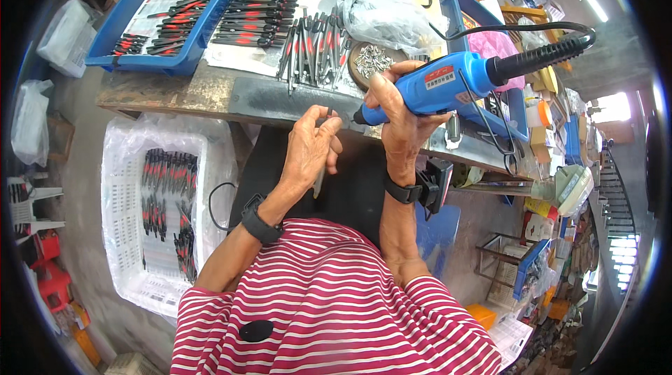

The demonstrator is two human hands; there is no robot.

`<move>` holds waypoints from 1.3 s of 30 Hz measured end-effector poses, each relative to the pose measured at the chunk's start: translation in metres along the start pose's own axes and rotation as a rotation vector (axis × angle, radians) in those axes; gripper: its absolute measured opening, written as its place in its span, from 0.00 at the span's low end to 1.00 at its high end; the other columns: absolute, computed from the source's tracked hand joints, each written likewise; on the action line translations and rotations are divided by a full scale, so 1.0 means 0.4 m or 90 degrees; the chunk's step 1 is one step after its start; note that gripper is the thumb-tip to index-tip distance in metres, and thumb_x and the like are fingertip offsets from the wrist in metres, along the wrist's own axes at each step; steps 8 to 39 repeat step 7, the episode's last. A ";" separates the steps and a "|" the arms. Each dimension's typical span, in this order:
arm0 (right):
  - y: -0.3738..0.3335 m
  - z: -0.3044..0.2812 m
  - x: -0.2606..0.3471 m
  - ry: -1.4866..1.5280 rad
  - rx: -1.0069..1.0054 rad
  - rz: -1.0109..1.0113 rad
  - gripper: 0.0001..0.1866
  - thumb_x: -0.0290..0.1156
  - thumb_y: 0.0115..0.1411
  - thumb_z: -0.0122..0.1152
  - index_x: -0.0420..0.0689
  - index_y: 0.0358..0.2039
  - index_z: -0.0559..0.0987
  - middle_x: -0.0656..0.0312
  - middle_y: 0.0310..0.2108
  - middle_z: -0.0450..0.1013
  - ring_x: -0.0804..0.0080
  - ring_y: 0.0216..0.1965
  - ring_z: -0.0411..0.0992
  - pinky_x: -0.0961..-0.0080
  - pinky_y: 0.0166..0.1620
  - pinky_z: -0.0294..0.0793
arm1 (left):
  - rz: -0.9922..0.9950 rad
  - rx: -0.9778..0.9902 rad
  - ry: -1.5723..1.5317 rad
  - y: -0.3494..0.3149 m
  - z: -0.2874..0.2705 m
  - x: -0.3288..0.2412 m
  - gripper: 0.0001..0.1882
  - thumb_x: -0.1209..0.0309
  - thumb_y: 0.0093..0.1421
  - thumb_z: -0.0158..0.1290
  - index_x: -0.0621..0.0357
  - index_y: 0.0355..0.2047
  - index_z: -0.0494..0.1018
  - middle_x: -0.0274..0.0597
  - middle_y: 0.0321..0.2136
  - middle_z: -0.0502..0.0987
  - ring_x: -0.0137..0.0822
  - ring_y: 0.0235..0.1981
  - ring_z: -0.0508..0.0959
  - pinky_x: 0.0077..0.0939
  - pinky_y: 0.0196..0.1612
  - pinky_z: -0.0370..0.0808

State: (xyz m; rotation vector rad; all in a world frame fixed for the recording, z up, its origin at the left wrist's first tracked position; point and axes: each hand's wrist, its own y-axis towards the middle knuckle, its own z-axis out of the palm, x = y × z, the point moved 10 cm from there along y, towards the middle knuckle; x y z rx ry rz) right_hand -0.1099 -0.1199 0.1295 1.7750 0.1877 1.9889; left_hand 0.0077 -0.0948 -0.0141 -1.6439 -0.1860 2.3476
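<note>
My right hand (400, 112) is wrapped round a blue electric screwdriver (441, 87), with its black nose pointing left. The screwdriver is tilted, and a thick black cable runs from its back end. My left hand (311, 147) is closed in a pinch just left of the nose. A slim pale end of a narrow tool (318, 185) shows below its fingers; the rest is mostly hidden. Beyond the hands, several slim black-and-red tools (313, 46) lie on the bench. A round dish (358, 80) of small metal screws (373, 60) sits beside them.
A blue tray (189, 53) of black-and-red tools stands on the bench (168, 98) at left. Below it is a white plastic basket (115, 217), lined with film and holding more. Clear plastic bags (385, 18) lie behind the dish. Scissors (509, 158) hang over the right edge.
</note>
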 end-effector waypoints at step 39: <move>0.002 0.012 -0.013 -0.048 0.046 0.008 0.12 0.24 0.53 0.58 0.33 0.36 0.70 0.62 0.19 0.71 0.76 0.21 0.71 0.77 0.36 0.71 | 0.025 0.000 -0.025 0.017 0.008 0.035 0.21 0.70 0.61 0.45 0.64 0.52 0.55 0.39 0.16 0.68 0.22 0.13 0.66 0.16 0.13 0.64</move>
